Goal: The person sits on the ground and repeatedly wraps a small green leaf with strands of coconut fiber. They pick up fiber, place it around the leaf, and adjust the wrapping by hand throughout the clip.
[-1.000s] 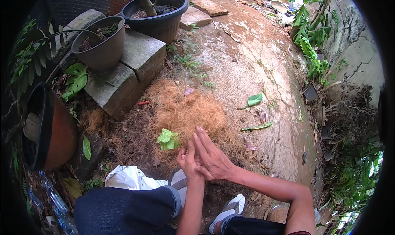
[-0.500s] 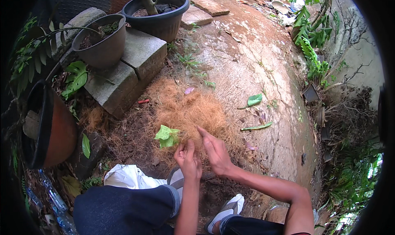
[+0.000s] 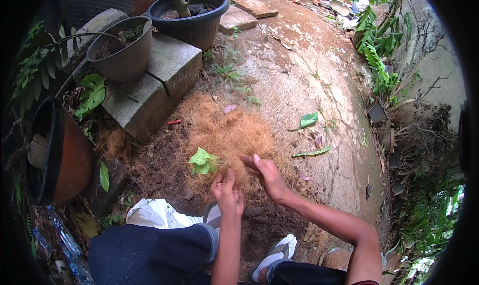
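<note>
A bright green leafy cutting (image 3: pixel 202 161) lies over a loose heap of orange-brown fibre (image 3: pixel 234 130) on the soil. My left hand (image 3: pixel 228 192) is closed in a pinch just right of the leaves, at the cutting's stem end; the stem itself is hidden by the fingers and fibre. My right hand (image 3: pixel 269 179) is to the right, its fingers stretched toward the fibre and the thumb raised. Nothing shows in its grip. A small gap separates the two hands, with dark soil below them.
Concrete blocks (image 3: pixel 172 60) carry a grey pot (image 3: pixel 122 50) at the upper left. A tipped orange-brown pot (image 3: pixel 75 152) lies at the left. Near my knee is a white sack (image 3: pixel 159 214). Cut leaves (image 3: pixel 309 120) and a green stem piece (image 3: pixel 312 152) rest on the concrete at right.
My right hand has shifted slightly right and down, away from the left hand, and has turned a little. The left hand and the leaves have barely moved.
</note>
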`<action>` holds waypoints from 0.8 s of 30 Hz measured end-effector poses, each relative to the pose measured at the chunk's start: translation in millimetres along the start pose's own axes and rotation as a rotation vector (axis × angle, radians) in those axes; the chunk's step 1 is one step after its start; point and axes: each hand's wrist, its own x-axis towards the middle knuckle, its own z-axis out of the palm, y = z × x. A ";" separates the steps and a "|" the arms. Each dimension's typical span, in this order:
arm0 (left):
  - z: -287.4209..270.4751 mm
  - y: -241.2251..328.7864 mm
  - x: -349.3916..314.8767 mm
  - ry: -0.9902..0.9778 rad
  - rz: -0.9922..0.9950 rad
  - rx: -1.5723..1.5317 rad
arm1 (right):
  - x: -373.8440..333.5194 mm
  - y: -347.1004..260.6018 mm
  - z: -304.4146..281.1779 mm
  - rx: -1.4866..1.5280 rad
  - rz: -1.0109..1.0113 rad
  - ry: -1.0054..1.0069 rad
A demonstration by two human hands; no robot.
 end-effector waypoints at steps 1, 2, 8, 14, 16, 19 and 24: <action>-5.6 -0.9 1.5 -0.038 -0.012 -0.010 | 0.5 -3.7 -4.9 -0.080 -0.009 -0.043; -13.4 -2.0 2.4 -0.074 -0.023 -0.021 | 0.5 -11.8 -9.5 -0.160 -0.017 -0.088; -16.0 -4.2 3.8 -0.102 0.021 -0.010 | 2.8 -12.8 -20.3 -0.555 -0.189 -0.069; -19.3 -9.9 4.0 -0.049 0.143 0.102 | 2.0 -32.0 -17.8 -0.635 -0.237 0.195; -26.5 -12.5 8.1 -0.042 0.266 0.163 | -3.8 -42.7 -8.4 -0.645 -0.110 0.168; -20.8 -21.3 4.9 -0.082 0.402 0.271 | -4.1 -6.4 -15.3 -0.432 0.105 0.075; -7.5 -19.3 -8.6 -0.132 0.467 0.347 | -3.0 -29.8 5.6 0.337 0.411 0.137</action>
